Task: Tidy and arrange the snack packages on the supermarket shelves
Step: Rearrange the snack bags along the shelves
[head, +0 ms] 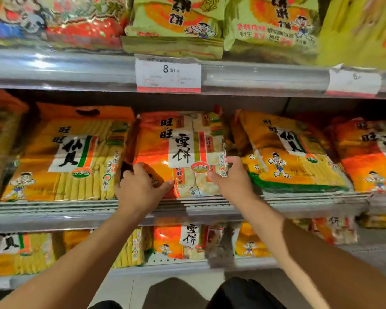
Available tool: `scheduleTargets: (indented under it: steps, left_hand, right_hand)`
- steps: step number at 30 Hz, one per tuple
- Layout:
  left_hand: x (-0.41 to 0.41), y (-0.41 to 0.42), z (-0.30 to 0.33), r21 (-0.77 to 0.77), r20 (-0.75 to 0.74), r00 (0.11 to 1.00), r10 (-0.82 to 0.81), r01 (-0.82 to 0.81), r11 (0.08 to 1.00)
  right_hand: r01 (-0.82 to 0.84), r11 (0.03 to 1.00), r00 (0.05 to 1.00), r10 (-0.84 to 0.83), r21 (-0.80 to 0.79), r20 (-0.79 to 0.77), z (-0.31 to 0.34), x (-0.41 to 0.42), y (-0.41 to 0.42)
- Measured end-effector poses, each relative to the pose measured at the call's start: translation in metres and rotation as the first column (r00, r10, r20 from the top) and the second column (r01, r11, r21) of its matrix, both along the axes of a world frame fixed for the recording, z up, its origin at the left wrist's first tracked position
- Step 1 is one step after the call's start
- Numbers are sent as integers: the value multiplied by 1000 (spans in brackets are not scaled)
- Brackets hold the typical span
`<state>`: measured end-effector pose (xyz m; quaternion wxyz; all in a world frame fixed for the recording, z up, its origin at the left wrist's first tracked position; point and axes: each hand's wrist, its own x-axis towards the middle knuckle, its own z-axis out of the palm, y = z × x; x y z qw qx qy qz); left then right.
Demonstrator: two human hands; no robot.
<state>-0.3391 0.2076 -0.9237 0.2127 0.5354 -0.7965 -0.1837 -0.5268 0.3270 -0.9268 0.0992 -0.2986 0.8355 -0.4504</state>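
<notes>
From my head camera, both my hands are on the orange rice-cracker package [178, 152], which stands in the centre of the middle shelf [54, 210], leaning back, between a yellow package [69, 155] on its left and another yellow package [285, 152] on its right. My left hand [140, 186] grips its lower left corner, fingers curled over the edge and thumb pressed against the front. My right hand [234, 177] holds the lower right side, thumb on the front face and fingers wrapped behind the edge. Above, green packages [176, 23] sit on the upper shelf over a price tag [168, 74] reading 8.00. More orange and yellow packs lie on the shelf below.
</notes>
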Motion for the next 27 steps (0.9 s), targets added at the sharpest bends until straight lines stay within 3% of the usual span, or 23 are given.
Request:
scheduleTargets:
  steps: [6,8,10,12,14,21,27]
  left_hand:
    - [22,7,59,94,-326,945,-32,66,993]
    - [37,17,79,295,-481,876,-17,180,939]
    - [53,26,98,551,-563,817,129,255,795]
    - [69,36,114,712,-439,879,186,214,669]
    - [84,47,127,759,-340,928,155,173,628]
    - [142,130,188,897,-241,969,56,200,395]
    - [139,187,229,876,-169,970,-173,228,426]
  right_hand:
    - [18,989,990,3,-146,141,39,16,17]
    - [12,992,986,9,-127,165,53,29,37]
    - [-12,994,978,33,-104,204,69,45,61]
    - [-40,998,963,51,-46,266,87,66,90]
    - [-46,999,931,49,-18,362,107,89,120]
    - [94,966,847,-204,240,492,204,178,230]
    - [258,937,681,-350,236,643,273,220,323]
